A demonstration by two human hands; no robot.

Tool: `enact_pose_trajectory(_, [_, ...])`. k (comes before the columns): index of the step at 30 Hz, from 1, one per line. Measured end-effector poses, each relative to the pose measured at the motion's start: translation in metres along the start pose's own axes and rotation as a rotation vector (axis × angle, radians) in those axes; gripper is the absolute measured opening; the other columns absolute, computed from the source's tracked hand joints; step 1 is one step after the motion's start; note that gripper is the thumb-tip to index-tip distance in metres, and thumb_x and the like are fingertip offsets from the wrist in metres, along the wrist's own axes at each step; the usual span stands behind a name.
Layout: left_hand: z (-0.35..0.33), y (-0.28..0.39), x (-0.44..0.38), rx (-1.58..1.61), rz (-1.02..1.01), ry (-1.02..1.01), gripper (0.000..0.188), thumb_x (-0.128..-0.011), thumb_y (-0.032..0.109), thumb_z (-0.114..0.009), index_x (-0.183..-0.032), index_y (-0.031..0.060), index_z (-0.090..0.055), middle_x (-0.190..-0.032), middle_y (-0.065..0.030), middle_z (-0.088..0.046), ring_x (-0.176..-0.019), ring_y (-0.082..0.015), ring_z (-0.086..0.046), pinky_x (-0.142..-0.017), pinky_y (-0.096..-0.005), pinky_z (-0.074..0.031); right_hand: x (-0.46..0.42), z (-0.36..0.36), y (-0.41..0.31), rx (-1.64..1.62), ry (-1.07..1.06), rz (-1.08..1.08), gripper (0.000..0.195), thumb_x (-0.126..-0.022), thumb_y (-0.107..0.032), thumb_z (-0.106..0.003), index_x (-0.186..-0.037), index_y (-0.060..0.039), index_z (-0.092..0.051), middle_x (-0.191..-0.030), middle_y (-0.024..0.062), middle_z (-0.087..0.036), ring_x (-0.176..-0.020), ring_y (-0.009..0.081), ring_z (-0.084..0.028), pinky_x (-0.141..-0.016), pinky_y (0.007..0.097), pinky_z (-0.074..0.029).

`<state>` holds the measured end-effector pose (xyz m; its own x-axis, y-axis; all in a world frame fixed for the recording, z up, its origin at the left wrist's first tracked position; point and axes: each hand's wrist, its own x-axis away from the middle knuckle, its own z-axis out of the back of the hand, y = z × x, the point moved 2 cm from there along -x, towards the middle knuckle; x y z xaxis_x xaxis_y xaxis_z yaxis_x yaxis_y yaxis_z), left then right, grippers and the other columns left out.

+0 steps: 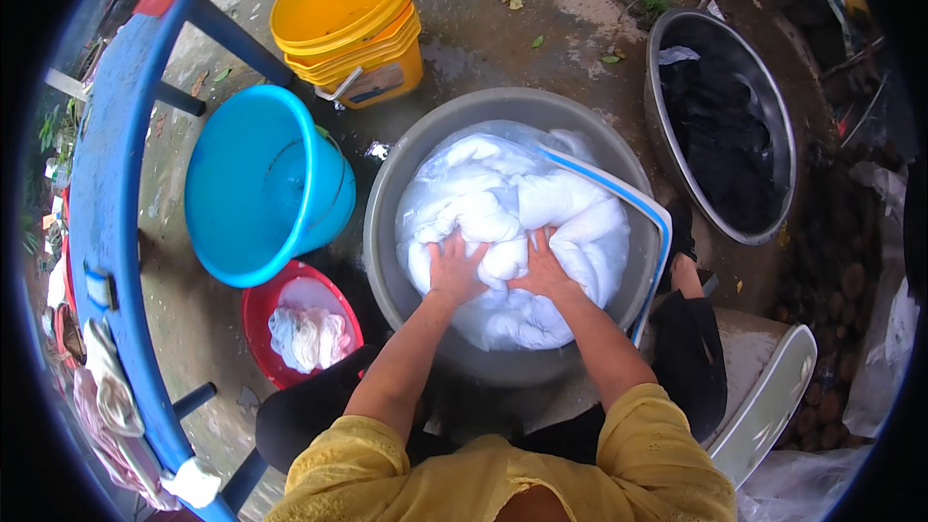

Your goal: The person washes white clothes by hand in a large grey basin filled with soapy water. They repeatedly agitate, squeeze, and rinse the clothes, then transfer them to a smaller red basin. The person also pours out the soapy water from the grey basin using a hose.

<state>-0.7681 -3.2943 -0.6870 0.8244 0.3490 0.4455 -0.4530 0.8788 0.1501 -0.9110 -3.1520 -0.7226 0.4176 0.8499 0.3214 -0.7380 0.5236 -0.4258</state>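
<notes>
A large round grey plastic basin stands before me, holding water and a bulky white cloth. My left hand lies on the cloth's near left part, fingers spread and pressing on it. To its right, my right hand presses on the cloth too, its fingers partly sunk among the folds. Whether either hand pinches the fabric cannot be told. A washboard with a blue stripe along its pale edge leans inside the basin's right side, its upper end against the cloth.
Left are a blue bucket, a red basin with wet cloths and a long blue bench with cloths on it. Stacked yellow buckets stand beyond. At right are a metal basin of dark clothes and a pale curved board.
</notes>
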Motion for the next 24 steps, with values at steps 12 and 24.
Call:
enact_pose_trajectory(12, [0.045,-0.015,-0.07,0.425,0.234,0.15,0.028,-0.079,0.031,-0.067,-0.102,0.0165,-0.073,-0.103,-0.0101,-0.071,-0.1,-0.0299,-0.067,-0.083,-0.039,-0.053,-0.036,0.011,0.016,-0.34,-0.019,-0.367,0.082,-0.078,-0.052,-0.066,-0.135,0.0036,-0.049,-0.137,0.0271,-0.05,-0.134,0.0403,-0.04,-0.114,0.0463,-0.027])
enact_pose_trajectory(24, [0.046,-0.016,0.115,0.543,0.124,0.282,0.078,-0.074,0.002,-0.061,-0.146,0.019,-0.036,-0.149,-0.0234,-0.034,-0.133,-0.0389,-0.04,-0.108,-0.0441,-0.036,0.064,0.192,-0.123,-1.21,0.313,-0.273,0.026,-0.072,-0.001,-0.065,-0.097,0.0002,-0.062,-0.086,0.0074,-0.064,-0.077,0.0156,-0.06,-0.069,0.0305,-0.049])
